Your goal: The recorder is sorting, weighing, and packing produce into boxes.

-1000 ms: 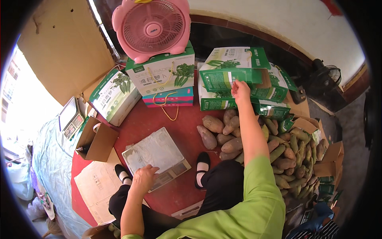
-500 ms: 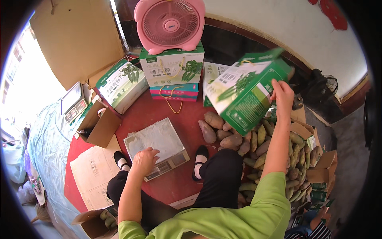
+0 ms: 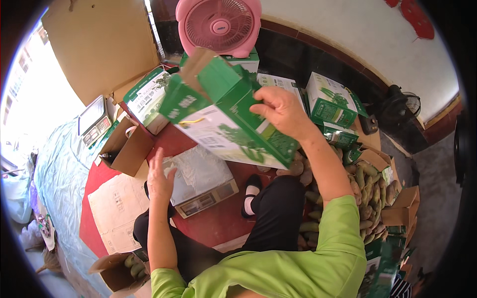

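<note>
My right hand [image 3: 282,110] grips the side of a green and white carton [image 3: 233,131] printed with leafy vegetables. The carton is tilted in mid-air, its flaps open toward the upper left and a yellow cord handle on its white face. Below it, between my feet, a flat metal weighing scale [image 3: 203,176] sits on the red floor covering. My left hand [image 3: 160,178] is raised beside the scale's left edge, fingers spread and holding nothing. Long green radishes [image 3: 370,191] are heaped at my right, beside some brownish roots [image 3: 298,166] partly hidden by the carton.
A pink fan [image 3: 219,27] stands on cartons at the back. Another printed carton [image 3: 334,99] is at the back right, near a black fan [image 3: 403,102]. At left are an open brown box [image 3: 128,149], a second scale [image 3: 94,121] and flattened cardboard [image 3: 117,211].
The carton in my right hand has swung leftward over the scale, its open flaps now showing. My left hand has lifted off the scale area and moved left, opening its fingers.
</note>
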The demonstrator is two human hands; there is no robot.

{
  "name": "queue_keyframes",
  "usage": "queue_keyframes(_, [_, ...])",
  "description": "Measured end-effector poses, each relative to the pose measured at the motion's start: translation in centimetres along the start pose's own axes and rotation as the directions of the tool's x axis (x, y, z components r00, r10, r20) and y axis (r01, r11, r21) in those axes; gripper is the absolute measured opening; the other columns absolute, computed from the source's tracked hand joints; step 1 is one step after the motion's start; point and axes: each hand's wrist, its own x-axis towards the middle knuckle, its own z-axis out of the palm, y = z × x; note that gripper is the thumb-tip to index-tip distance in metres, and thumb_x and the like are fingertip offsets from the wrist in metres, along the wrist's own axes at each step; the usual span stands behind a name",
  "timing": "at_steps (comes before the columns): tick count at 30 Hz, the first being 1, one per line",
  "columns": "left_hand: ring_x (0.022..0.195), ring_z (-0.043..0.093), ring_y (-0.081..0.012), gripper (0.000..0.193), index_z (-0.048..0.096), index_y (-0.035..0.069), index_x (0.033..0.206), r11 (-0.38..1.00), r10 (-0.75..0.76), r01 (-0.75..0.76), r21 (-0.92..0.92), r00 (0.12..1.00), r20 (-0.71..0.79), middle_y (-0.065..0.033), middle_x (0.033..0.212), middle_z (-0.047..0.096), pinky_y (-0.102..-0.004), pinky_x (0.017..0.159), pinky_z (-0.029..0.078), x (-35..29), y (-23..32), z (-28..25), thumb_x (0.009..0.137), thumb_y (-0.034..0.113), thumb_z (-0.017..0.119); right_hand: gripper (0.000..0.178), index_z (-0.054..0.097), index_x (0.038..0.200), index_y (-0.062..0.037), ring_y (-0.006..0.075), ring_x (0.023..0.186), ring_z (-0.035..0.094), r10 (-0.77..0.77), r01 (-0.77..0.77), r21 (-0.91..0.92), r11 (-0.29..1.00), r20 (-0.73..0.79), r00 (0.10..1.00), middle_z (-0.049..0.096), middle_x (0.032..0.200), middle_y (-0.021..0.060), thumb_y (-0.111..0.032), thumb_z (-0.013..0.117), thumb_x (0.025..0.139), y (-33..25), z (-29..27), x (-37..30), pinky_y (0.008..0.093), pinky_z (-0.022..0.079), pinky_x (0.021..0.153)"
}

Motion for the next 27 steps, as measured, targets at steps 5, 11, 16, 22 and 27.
queue_keyframes(5, [0.133,0.033,-0.036,0.079,0.029,0.004,0.144,0.99,0.133,-0.139,0.024,0.865,-0.484,-0.0194,0.143,0.035,-0.0423,0.109,0.028,0.6,-1.5,-3.0,0.079,0.016,0.072,0.016,0.057,0.091,-0.0013,0.0173,0.066,0.051,0.054,-0.085,0.366,0.927,0.094,0.994,0.053,0.071,0.0066,-0.01,0.068,0.081,0.8,4.4,-0.9,0.0303,0.043,0.063])
queue_keyframes(11, [0.137,0.027,-0.0339,0.082,0.035,0.006,0.142,0.957,0.26,-0.127,0.261,0.772,-0.58,-0.0142,0.146,0.036,-0.0502,0.112,0.018,-0.1,-1.0,-4.9,0.077,0.039,0.073,0.024,0.06,0.109,-0.0027,0.0122,0.084,0.057,0.196,-0.392,0.43,0.814,0.432,0.88,0.066,0.094,0.0058,-0.007,0.061,0.086,12.4,15.9,-6.0,0.0286,0.046,0.077])
queue_keyframes(16, [0.122,0.047,-0.0271,0.066,0.058,0.011,0.123,0.887,0.134,-0.126,0.444,0.991,0.014,-0.008,0.117,0.06,-0.0537,0.113,0.013,-0.9,1.2,-3.6,0.066,0.036,0.078,0.032,0.062,0.113,-0.0014,0.0185,0.091,0.062,0.505,-0.679,0.083,0.729,0.604,0.616,0.067,0.104,0.0142,-0.002,0.06,0.082,14.5,17.4,-8.7,0.0321,0.049,0.073])
queue_keyframes(22, [0.084,0.061,-0.0258,0.025,0.068,0.01,0.092,0.901,0.177,-0.15,0.406,0.984,-0.029,-0.006,0.08,0.063,-0.0391,0.081,0.044,-1.3,0.6,-3.7,0.07,0.021,0.075,0.025,0.062,0.107,-0.0036,0.0174,0.081,0.061,0.623,-0.813,0.202,0.546,0.552,0.555,0.066,0.094,0.0086,-0.003,0.057,0.083,12.4,17.5,-7.9,0.0298,0.046,0.053])
queue_keyframes(27, [0.085,0.061,-0.0248,0.018,0.068,0.01,0.086,0.905,0.143,-0.113,0.411,0.989,-0.044,-0.0058,0.081,0.064,-0.0383,0.079,0.044,-1.1,1.0,-3.3,0.072,0.021,0.073,0.024,0.062,0.107,-0.0039,0.0162,0.073,0.059,0.612,-0.77,0.149,0.621,0.522,0.595,0.065,0.088,0.0075,-0.006,0.06,0.083,14.6,18.1,-8.0,0.0297,0.047,0.054])
